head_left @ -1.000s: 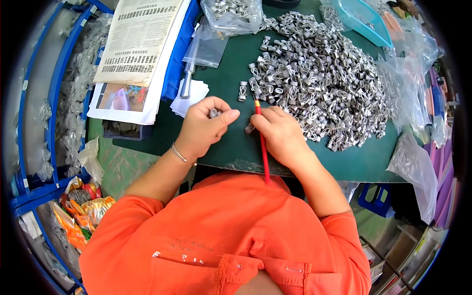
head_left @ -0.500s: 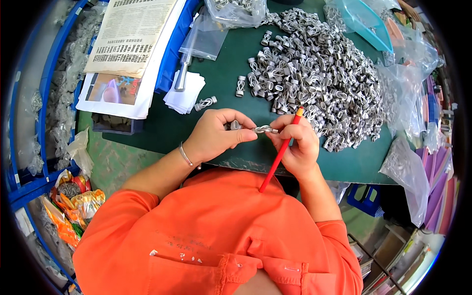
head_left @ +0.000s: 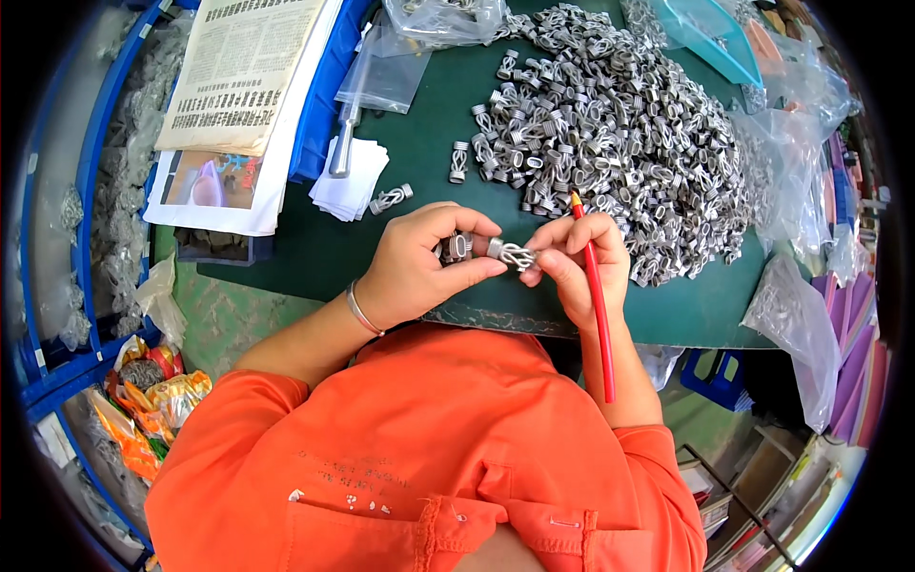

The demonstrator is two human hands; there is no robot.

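My left hand (head_left: 429,250) is closed, its thumb and forefinger pinching a small grey metal part (head_left: 515,254) by its ribbed collar. The part's twisted wire-like loops point to the right. More of these metal parts (head_left: 458,247) are tucked inside the left palm; how many I cannot tell. My right hand (head_left: 583,257) is closed too, fingertips at the looped end of the pinched part. A red pencil (head_left: 599,315) also rests in the right hand, its pale tip upward and its shaft lying along the wrist. Beyond both hands spreads a big pile of similar metal parts (head_left: 610,124).
Two loose parts (head_left: 391,198) (head_left: 458,162) lie on the green table (head_left: 448,205). White paper slips (head_left: 355,181) sit under a metal-handled tool (head_left: 343,153). A blue bin (head_left: 319,114) and newspaper (head_left: 233,76) are at left, a turquoise tray (head_left: 710,38) and plastic bags (head_left: 786,172) at right.
The pinched part has turned so its loops show more broadly. The pencil has swung from slanting down-left to nearly upright along my right wrist. The whole view has shifted slightly.
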